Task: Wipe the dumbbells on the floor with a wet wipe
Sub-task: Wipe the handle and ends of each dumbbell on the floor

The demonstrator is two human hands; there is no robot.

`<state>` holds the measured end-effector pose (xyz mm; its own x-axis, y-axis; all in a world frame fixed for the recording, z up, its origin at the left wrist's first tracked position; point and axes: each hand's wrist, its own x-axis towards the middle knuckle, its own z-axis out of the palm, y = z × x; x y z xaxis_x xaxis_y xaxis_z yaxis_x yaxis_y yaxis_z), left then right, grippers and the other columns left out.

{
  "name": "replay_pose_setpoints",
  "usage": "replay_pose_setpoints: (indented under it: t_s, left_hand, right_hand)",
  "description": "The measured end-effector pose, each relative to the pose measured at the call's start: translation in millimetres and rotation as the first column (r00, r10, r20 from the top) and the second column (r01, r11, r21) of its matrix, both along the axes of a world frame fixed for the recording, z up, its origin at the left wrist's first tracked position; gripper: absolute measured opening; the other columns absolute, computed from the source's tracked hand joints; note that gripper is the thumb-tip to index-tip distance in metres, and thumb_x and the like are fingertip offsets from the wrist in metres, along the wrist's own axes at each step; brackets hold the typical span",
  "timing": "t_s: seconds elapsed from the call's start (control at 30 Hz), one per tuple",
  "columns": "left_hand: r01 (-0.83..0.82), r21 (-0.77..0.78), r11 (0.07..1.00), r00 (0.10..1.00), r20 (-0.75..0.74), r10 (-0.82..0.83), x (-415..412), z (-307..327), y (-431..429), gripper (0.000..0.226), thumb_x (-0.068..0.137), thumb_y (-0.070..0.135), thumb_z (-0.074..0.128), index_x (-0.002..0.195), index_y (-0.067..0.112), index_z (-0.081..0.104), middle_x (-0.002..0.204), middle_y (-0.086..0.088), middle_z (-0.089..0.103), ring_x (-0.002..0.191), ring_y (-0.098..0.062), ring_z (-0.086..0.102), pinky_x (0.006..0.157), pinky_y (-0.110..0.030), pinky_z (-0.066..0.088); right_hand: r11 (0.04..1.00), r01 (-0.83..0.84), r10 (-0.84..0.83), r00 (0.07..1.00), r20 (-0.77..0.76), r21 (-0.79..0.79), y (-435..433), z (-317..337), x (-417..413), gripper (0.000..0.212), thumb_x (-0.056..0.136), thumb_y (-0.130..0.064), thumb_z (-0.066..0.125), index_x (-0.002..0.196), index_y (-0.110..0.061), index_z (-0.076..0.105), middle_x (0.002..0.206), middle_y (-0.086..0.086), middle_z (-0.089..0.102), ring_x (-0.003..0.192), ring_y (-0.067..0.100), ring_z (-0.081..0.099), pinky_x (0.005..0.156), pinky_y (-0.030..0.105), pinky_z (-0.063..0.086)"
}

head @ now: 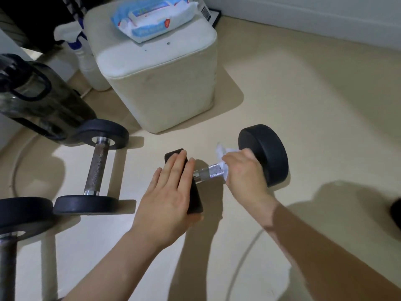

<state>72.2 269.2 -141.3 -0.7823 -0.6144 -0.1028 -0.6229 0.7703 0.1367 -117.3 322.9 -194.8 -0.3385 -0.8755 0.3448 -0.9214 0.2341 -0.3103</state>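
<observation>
A black dumbbell (pixel 265 153) with a shiny metal handle lies on the floor in the middle of the head view. My right hand (pixel 244 170) grips a white wet wipe (pixel 222 156) wrapped round the handle near the right weight. My left hand (pixel 171 192) lies flat with straight fingers on the left weight, covering most of it. A second dumbbell (pixel 96 168) with a rusty handle lies to the left. Part of a third dumbbell (pixel 19 216) shows at the lower left edge.
A cream padded stool (pixel 160 83) stands behind the dumbbells with a pack of wet wipes (pixel 152 18) on top. A dark translucent water jug (pixel 36 98) sits at the left. A spray bottle (pixel 80 53) stands beside the stool. Beige floor spreads to the right.
</observation>
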Motion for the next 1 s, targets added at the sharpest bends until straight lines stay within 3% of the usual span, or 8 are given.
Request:
replay_pose_setpoints:
  t_s: [0.13, 0.2, 0.27, 0.33, 0.5, 0.67, 0.83, 1.0]
  left_hand:
    - [-0.067, 0.012, 0.998, 0.997, 0.026, 0.067, -13, 0, -10, 0.117, 0.057, 0.05, 0.079, 0.148, 0.007, 0.02, 0.156, -0.017, 0.018, 0.145, -0.034, 0.014, 0.115, -0.044, 0.022]
    - [-0.054, 0.044, 0.998, 0.998, 0.045, 0.052, -13, 2, -20, 0.124, 0.058, 0.056, 0.077, 0.151, 0.015, 0.006, 0.159, -0.011, 0.003, 0.146, -0.03, 0.002, 0.117, -0.04, 0.012]
    - [-0.023, 0.101, 0.995, 0.998, 0.058, 0.017, -11, 5, -31, 0.128, 0.059, 0.06, 0.077, 0.15, 0.023, -0.006, 0.159, -0.004, -0.008, 0.146, -0.026, -0.008, 0.117, -0.037, 0.006]
    - [0.04, 0.093, 0.995, 0.994, 0.102, -0.049, -10, 9, -42, 0.131, 0.056, 0.062, 0.078, 0.149, 0.03, -0.009, 0.159, -0.004, -0.008, 0.146, -0.026, -0.006, 0.117, -0.037, 0.01]
    - [0.088, 0.144, 0.986, 0.989, 0.104, -0.104, -12, 13, -58, 0.122, 0.05, 0.061, 0.08, 0.145, 0.033, 0.01, 0.156, -0.006, 0.007, 0.143, -0.022, 0.005, 0.111, -0.033, 0.028]
    - [0.113, 0.183, 0.977, 0.965, 0.214, -0.152, -23, 28, -80, 0.117, 0.051, 0.057, 0.081, 0.143, 0.035, 0.014, 0.153, -0.007, 0.012, 0.137, -0.024, 0.022, 0.098, -0.033, 0.038]
    - [0.074, 0.187, 0.98, 0.981, 0.162, -0.105, -21, 29, -63, 0.107, 0.061, 0.06, 0.073, 0.145, 0.031, 0.015, 0.149, -0.006, 0.019, 0.136, -0.022, 0.021, 0.102, -0.03, 0.034]
    - [0.078, 0.138, 0.987, 0.995, 0.056, -0.087, -7, 32, -37, 0.08, 0.083, 0.053, 0.06, 0.148, 0.035, 0.017, 0.158, -0.003, 0.013, 0.143, -0.017, 0.012, 0.104, -0.032, 0.035]
  right_hand:
    - [0.959, -0.282, 0.283, 0.959, -0.013, 0.025, -3, -1, 32, 0.02, 0.074, -0.001, 0.047, 0.076, -0.008, 0.066, 0.079, 0.005, 0.066, 0.069, 0.027, 0.055, 0.066, 0.032, 0.046]
    - [0.967, -0.239, 0.241, 0.97, -0.013, 0.091, -9, 2, 10, 0.012, 0.067, 0.0, 0.06, 0.074, -0.007, 0.066, 0.075, 0.006, 0.066, 0.068, 0.028, 0.055, 0.06, 0.035, 0.05]
    - [0.983, -0.117, 0.12, 0.993, -0.015, 0.139, -16, 2, -13, 0.028, 0.048, 0.008, 0.074, 0.072, -0.004, 0.065, 0.067, 0.01, 0.064, 0.064, 0.03, 0.054, 0.057, 0.036, 0.052]
    - [0.989, -0.054, 0.054, 0.999, 0.003, 0.134, -17, 4, -8, 0.029, 0.047, 0.009, 0.074, 0.071, -0.003, 0.065, 0.066, 0.011, 0.063, 0.063, 0.031, 0.054, 0.057, 0.037, 0.052]
    - [0.935, -0.353, 0.354, 0.934, -0.041, 0.025, -11, -1, 29, 0.02, 0.078, -0.003, 0.047, 0.077, -0.005, 0.067, 0.088, 0.01, 0.067, 0.072, 0.028, 0.057, 0.069, 0.032, 0.045]
    - [1.0, -0.003, 0.003, 1.0, -0.016, -0.023, -19, -7, -16, 0.018, 0.066, 0.005, 0.057, 0.079, -0.004, 0.066, 0.078, 0.01, 0.066, 0.068, 0.033, 0.058, 0.082, 0.036, 0.043]
    - [0.952, -0.306, 0.307, 0.949, -0.07, 0.012, -21, 1, 34, 0.025, 0.071, -0.007, 0.04, 0.072, -0.008, 0.065, 0.074, 0.007, 0.062, 0.067, 0.027, 0.057, 0.066, 0.031, 0.039]
    - [1.0, 0.027, -0.027, 1.0, -0.013, -0.001, -8, 0, 3, 0.018, 0.057, 0.004, 0.069, 0.071, -0.006, 0.066, 0.071, 0.01, 0.058, 0.063, 0.03, 0.054, 0.062, 0.032, 0.047]
